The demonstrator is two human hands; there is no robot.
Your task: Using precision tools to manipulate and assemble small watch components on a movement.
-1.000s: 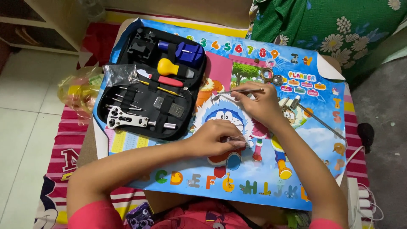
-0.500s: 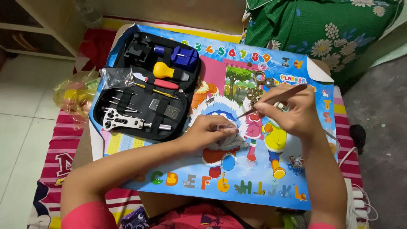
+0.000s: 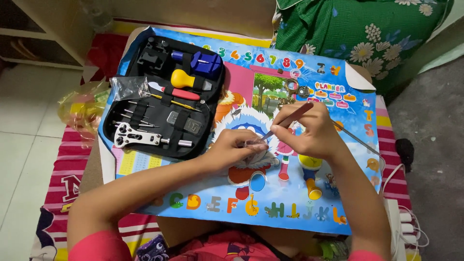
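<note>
Two hands working right of the open tool case, left hand pinching a small clear part against the colourful surface, right hand gripping a slim tool, tip touching the part.

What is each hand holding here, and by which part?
The right hand pinches a thin tool near its middle. The left hand grips a small object under the tool's tip; which part cannot be told.

Hands pinching thin tool, open tool case, colourful mat
</note>
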